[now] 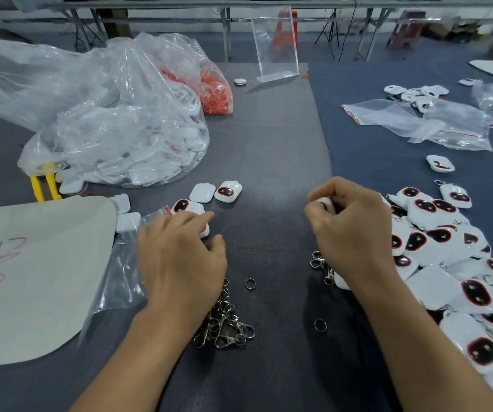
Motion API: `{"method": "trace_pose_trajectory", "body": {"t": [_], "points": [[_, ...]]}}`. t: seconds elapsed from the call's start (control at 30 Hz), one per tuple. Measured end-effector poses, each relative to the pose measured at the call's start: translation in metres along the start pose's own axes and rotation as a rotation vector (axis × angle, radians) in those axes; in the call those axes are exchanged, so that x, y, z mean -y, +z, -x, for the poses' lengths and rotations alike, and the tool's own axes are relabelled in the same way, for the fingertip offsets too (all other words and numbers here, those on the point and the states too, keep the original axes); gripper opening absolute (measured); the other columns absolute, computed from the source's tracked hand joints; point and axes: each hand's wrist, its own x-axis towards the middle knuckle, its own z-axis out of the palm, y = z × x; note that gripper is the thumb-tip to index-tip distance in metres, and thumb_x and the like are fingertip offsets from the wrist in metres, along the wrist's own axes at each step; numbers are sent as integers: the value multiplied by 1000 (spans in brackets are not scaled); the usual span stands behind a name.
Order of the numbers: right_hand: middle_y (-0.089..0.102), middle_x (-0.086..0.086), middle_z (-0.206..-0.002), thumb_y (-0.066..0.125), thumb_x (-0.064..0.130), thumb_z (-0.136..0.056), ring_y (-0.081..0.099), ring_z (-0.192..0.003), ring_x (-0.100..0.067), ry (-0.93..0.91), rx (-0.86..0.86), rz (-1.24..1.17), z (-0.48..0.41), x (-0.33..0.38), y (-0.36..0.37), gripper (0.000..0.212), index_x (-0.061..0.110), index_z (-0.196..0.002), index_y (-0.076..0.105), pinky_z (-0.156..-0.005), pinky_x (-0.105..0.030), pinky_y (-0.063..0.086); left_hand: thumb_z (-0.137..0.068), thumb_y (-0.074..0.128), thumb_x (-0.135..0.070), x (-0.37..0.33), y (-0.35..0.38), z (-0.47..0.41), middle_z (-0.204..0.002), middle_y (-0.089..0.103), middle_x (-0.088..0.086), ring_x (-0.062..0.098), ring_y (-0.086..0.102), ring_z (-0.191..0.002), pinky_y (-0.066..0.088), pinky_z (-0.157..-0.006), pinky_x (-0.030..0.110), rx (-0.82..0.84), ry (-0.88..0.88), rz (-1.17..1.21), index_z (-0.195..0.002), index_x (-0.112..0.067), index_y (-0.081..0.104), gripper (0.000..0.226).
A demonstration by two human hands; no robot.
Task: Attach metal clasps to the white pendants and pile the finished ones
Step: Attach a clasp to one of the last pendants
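Tabletop [269, 129]: we see a dark grey mat running down the middle, with a blue-grey cloth [373, 84] meeting it along the three o'clock side.
Room: at twelve o'clock, folding tables [224, 13] on metal legs stand beyond the tabletop, and a clear acrylic stand [275, 46] stands upright at the mat's far edge.
Left hand [180, 257]: at seven o'clock, palm down, fingers loosely spread with the tips resting on a loose pendant [205, 231]. It grips nothing.
Right hand [352, 227]: at four o'clock, fingers curled round a white pendant [325, 203].
Clasps [224, 325]: we find a metal heap at six o'clock, partly under the left wrist. A split ring [250, 283] lies just beside it.
Finished pile [447, 263]: at four o'clock, just beside the right hand, spreading to the frame's edge.
Clear bag [126, 138]: at ten o'clock, full of white pendants, with a bag of red pieces [215, 90] behind it.
Zip bags [435, 123]: at two o'clock, on the cloth.
Grey sheet [40, 278]: at eight o'clock, we see red scribbles on it.
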Motion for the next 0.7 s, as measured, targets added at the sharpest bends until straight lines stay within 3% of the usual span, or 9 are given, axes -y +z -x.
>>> {"method": "trace_pose_trajectory", "body": {"t": [0.1,0.17,0.23,0.33,0.43,0.53,0.6,0.7], "points": [[61,12,-55,64,19,-77,58,-60,-10,-17,10,204,-5,-6,-8,10,24,-69,68,-58,-25,40,-79,73,-30,5,-2,-5,-117,70,1,33,59,-107,40,-93,45,77,-87,-109,-111,-22,73,33],[64,8,-60,64,17,-79,59,-70,-21,-36,45,309,-7,-9,-11,14,23,-70,73,-69,-32,44,-81,72,-31,5,-2,-6,-114,69,2,32,60,-106,39,-91,44,98,-90,-109,-105,-23,71,25],[71,-1,-82,65,13,-83,55,-89,-27,-29,63,447,-7,-11,-12,17,22,-83,79,-88,-39,37,-86,67,-29,4,-3,-7,-103,68,0,29,60,-97,35,-84,42,68,-68,-114,-88,-24,65,6],[70,-5,-120,67,1,-79,52,-117,-33,-52,-8,578,-2,-7,-9,35,18,-107,80,-102,-37,23,-92,65,-28,5,-4,-9,-102,68,-1,28,62,-94,29,-84,39,44,-62,-90,-85,-22,67,10],[71,-6,-125,67,-14,-72,56,-120,-30,-235,-65,400,13,9,4,50,13,-112,78,-107,-30,29,-99,61,-28,5,-4,-8,-94,72,-3,24,62,-88,27,-83,37,-15,-35,-32,-90,-23,73,17],[73,11,-109,64,-6,-85,63,-100,-6,-273,144,99,31,22,22,48,23,-122,74,-97,-16,43,-102,55,-33,0,-8,-8,-82,72,-15,0,48,-75,25,-79,26,-70,-28,126,-89,-30,77,26],[70,19,-105,64,11,-95,67,-85,-3,-73,338,-134,40,26,34,38,32,-127,68,-83,-18,54,-99,53,-33,-1,-8,-7,-69,63,-28,-6,46,-71,30,-69,8,-72,-32,356,-92,-30,79,27],[74,-11,-99,60,23,-102,73,-72,-26,355,505,-593,43,30,44,18,17,-115,72,-65,-36,63,-96,59,-35,-3,-9,-5,-71,64,-36,-14,59,-75,36,-69,0,-38,-20,577,-95,-33,79,20]]}}
